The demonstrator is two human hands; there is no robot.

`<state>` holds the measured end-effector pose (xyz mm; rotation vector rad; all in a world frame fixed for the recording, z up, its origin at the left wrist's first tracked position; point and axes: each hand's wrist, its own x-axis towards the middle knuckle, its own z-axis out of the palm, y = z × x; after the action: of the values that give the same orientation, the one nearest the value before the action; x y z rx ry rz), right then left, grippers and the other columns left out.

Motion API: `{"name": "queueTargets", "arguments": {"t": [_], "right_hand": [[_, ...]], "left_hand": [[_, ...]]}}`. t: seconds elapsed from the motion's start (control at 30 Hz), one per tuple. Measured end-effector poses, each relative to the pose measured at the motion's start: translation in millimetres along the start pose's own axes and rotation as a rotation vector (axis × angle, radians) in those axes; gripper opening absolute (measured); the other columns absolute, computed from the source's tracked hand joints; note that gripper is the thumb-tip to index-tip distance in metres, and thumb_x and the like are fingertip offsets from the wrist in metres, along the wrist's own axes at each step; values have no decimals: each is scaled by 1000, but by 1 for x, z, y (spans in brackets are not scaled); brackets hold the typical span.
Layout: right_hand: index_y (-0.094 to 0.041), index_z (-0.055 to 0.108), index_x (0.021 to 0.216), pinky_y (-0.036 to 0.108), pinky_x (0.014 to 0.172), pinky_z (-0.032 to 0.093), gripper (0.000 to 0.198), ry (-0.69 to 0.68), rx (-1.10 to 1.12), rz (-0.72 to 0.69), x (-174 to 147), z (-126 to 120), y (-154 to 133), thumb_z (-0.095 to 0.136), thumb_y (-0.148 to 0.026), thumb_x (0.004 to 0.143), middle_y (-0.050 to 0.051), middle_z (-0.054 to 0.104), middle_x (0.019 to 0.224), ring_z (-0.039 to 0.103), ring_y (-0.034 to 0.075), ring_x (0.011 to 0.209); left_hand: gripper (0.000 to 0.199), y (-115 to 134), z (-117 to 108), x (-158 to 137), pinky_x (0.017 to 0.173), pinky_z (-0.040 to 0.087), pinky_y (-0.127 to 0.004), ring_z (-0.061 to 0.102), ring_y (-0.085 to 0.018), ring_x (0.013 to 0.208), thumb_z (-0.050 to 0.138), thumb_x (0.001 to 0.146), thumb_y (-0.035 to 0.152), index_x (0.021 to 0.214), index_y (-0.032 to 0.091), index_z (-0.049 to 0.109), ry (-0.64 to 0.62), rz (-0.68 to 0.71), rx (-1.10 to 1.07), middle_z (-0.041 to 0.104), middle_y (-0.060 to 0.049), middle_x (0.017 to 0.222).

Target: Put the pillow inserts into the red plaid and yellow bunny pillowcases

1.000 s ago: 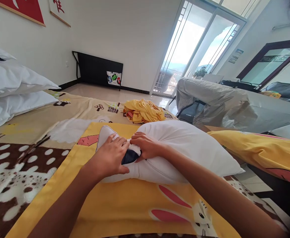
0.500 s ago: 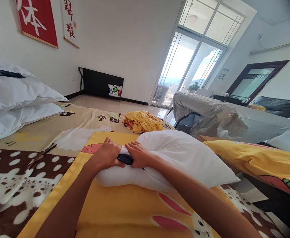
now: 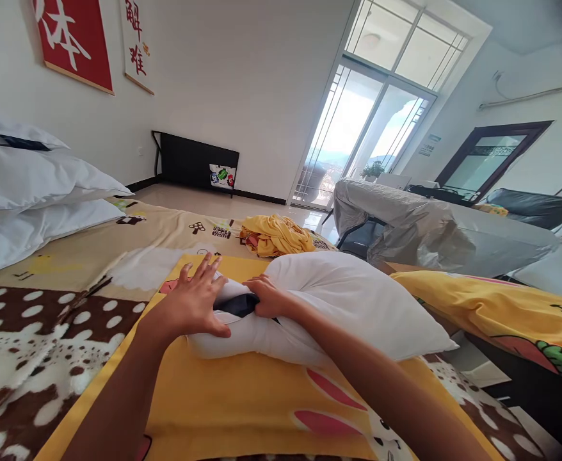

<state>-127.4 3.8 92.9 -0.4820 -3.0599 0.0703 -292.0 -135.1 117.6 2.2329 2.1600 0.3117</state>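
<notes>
A white pillow [image 3: 348, 294] lies folded over on itself on a yellow pillowcase [image 3: 223, 403] printed with a rabbit. A dark band [image 3: 240, 305] shows in the fold, between my two hands. My right hand [image 3: 272, 298] is closed on the pillow's folded edge, its fingertips over the top beside the band. My left hand [image 3: 195, 298] is at the pillow's left end with its fingers spread and thumb apart; whether its palm touches the cloth I cannot tell.
White pillows [image 3: 31, 192] are stacked at the left on the patterned blanket [image 3: 70, 320]. Crumpled yellow cloth [image 3: 278, 235] lies beyond the folded pillow. Another yellow printed piece [image 3: 497, 314] is at the right, with plastic-covered furniture [image 3: 434, 224] behind it.
My left hand has let go of the pillow's folded edge, spread its fingers and shifted left. More of the dark band shows. My right hand keeps its grip.
</notes>
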Motion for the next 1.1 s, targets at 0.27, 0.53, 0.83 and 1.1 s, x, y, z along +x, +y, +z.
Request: {"name": "queueTargets", "arguments": {"t": [0.27, 0.53, 0.83, 1.1], "right_hand": [[-13, 49, 113, 34, 82, 38, 58, 32, 20, 7, -8, -3, -5, 52, -18, 55, 9, 63, 95, 57, 25, 88], [-22, 10, 150, 34, 81, 35, 96, 58, 20, -141, -16, -4, -8, 51, -16, 62, 6, 56, 97, 50, 23, 88], [-39, 21, 146, 29, 71, 32, 80, -14, -264, -261, -18, -12, -21, 49, -14, 75, 5, 43, 90, 41, 18, 77], [-40, 32, 142, 28, 71, 32, 74, -39, -179, -214, -12, -11, -20, 46, -10, 76, 2, 43, 81, 39, 16, 68]], "left_hand": [[63, -35, -2, 3, 103, 35, -34, 45, -26, 124, 59, 71, 42, 129, 20, 49, -110, 110, -271, 52, -9, 133], [39, -46, 12, 20, 91, 40, -30, 55, -22, 106, 55, 78, 36, 113, 19, 62, -66, 149, -438, 63, -7, 115], [32, -65, 30, 29, 71, 41, -25, 57, -19, 85, 62, 75, 42, 95, 18, 72, -98, 194, -788, 67, -4, 91], [33, -59, 22, 28, 70, 41, -25, 56, -18, 84, 59, 77, 41, 99, 20, 72, -40, 183, -673, 64, -5, 92]]}}
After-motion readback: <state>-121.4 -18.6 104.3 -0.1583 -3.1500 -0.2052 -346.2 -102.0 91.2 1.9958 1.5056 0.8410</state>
